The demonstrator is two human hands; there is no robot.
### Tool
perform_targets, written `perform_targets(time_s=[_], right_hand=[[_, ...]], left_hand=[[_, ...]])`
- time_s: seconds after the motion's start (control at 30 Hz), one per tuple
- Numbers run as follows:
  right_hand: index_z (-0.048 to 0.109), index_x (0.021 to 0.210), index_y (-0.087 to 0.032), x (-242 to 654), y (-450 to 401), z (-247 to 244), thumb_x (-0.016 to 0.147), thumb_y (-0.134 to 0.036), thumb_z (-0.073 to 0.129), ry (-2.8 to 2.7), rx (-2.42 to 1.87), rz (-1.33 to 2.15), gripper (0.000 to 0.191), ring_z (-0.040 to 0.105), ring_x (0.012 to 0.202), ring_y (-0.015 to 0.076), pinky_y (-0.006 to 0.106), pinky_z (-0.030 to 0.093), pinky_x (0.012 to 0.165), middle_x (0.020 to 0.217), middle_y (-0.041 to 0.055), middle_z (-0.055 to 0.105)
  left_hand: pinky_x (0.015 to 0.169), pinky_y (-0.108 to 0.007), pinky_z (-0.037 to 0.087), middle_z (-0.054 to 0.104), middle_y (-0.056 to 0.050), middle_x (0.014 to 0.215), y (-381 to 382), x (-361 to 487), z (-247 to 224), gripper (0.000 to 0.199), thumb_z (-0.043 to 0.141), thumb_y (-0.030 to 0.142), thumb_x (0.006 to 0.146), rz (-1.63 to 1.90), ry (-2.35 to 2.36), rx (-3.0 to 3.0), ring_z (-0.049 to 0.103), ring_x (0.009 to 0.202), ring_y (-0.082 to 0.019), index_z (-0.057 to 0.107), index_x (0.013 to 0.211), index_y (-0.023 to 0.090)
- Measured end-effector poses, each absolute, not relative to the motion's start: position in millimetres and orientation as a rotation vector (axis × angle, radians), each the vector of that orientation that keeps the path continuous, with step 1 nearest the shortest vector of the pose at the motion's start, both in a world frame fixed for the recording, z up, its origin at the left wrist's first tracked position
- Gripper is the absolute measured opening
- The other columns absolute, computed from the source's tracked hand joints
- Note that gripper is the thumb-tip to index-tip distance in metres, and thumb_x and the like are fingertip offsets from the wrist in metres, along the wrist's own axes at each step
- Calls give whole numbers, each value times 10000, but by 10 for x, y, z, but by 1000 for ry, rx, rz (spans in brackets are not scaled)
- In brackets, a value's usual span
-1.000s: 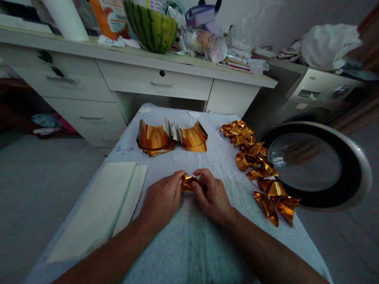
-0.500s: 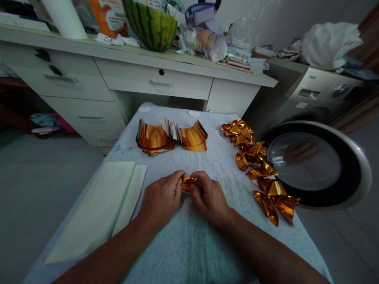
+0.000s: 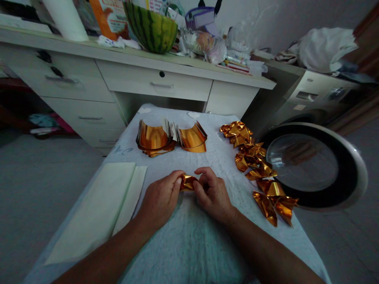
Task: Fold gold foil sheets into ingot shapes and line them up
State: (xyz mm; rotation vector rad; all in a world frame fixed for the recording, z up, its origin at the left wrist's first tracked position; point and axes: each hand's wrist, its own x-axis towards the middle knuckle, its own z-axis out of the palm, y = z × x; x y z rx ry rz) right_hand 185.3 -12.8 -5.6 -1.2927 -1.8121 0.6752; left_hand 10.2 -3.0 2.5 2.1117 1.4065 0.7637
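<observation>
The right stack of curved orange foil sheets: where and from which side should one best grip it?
Probably pinch the right stack by its right edge, coming from the right: that edge curls upward, while its left edge sits close beside the left stack.

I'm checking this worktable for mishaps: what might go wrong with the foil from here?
The left hand pinches one end of the foil piece, but the right hand has its forefinger raised, so that end might spring open.
The crumpled foil pieces lie along the edge of the table, by the open door; a bump might tip some off.
A knock might scatter the curved sheets.
</observation>
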Motion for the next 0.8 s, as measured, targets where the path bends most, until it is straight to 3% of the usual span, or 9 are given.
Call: perform_targets(time_s=[0.23, 0.43, 0.8], right_hand=[[520, 1079, -193, 1931, -110, -30, 896, -264, 530, -1775, -1187, 720, 197, 501, 518, 101, 210, 363, 513, 624, -65, 521], [525, 950, -214, 1891, -95, -68, 879, -206, 514, -1804, -1301, 733, 73, 505, 502, 96, 206, 358, 511, 610, -65, 546], [505, 982, -215, 1822, -107, -84, 902, -179, 470, -1893, -1375, 702, 94, 530, 512, 114, 215, 351, 520, 635, -46, 615]], left_hand=[[745, -343, 495, 731, -44, 942, -7, 90, 13, 349, 304, 312, 984, 709, 1482, 2039, 694, 846, -222, 608, 1114, 202], [764, -345, 497, 737, -43, 963, -9, 115, 23, 340, 306, 302, 974, 634, 1500, 2075, 697, 873, -229, 608, 1101, 209], [738, -319, 511, 754, -44, 968, -16, 122, -11, 293, 364, 245, 945, 687, 1525, 2200, 711, 846, -216, 632, 1057, 208]])
